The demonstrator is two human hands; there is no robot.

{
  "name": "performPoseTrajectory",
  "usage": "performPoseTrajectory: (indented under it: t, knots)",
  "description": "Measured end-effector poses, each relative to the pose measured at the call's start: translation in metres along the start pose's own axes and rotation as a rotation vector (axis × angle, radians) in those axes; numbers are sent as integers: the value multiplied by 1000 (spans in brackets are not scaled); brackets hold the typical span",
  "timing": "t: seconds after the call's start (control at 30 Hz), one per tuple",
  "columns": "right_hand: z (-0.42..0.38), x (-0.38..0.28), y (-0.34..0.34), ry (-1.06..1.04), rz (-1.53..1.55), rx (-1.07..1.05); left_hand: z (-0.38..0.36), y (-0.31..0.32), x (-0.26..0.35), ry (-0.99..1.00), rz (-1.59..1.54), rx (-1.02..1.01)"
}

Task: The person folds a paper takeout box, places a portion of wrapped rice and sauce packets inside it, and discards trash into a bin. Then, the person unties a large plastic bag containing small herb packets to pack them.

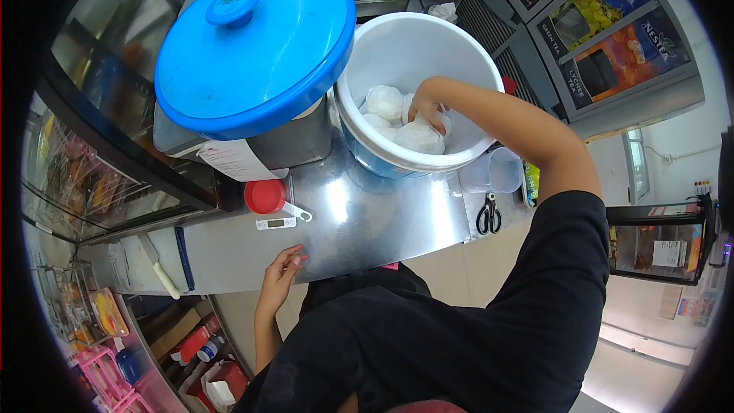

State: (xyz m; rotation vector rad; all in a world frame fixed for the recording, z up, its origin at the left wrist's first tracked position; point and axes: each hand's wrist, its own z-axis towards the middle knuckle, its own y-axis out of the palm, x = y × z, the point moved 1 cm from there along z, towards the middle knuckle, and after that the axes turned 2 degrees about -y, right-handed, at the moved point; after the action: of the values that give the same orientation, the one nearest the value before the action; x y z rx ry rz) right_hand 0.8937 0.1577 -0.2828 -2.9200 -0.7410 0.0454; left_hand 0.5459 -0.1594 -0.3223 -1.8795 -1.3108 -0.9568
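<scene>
My right hand (430, 105) reaches down into a white bucket (397, 38), its bent fingers closed on one of the white round bundles (420, 136). Several such bundles, which look like bags of thin plastic, lie together at the bottom; their contents cannot be made out. My left hand (284, 266) is by the front edge of the steel table (352, 214), loosely curved and holding nothing. A red scoop (265, 196) with a white handle and a white digital thermometer (276, 223) lie just beyond it.
A large blue lid (252, 46) tops a container left of the bucket. To the right are a clear plastic tub (505, 170) and black-handled scissors (489, 214). A knife (160, 268) lies at the table's left end, near a glass display case (92, 130). Drink dispensers (604, 30) stand behind.
</scene>
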Motion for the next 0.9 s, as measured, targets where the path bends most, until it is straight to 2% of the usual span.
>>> performPoseTrajectory:
  t: [0.2, 0.3, 0.5, 0.6, 0.7, 0.8, 0.9]
  knots:
    - [18, 4, -1, -29, -82, 116, -5, -4, -3, 0, -22, 21]
    - [11, 8, 0, -5, -19, 136, -9, -6, -6, -8, -23, 32]
    - [7, 2, 3, -11, -169, 3, -12, -10, -9, -4, -15, 34]
    - [0, 9, -2, -5, -53, 20, -12, -8, -4, -2, -6, 16]
    - [-29, 26, -14, 36, 149, 184, -10, -5, 1, 33, -15, -31]
    - [-79, 41, -9, -246, 492, 548, -3, 0, 12, 95, 0, -107]
    - [-143, 15, 14, -568, 611, 801, 1, 9, 42, 197, -12, -208]
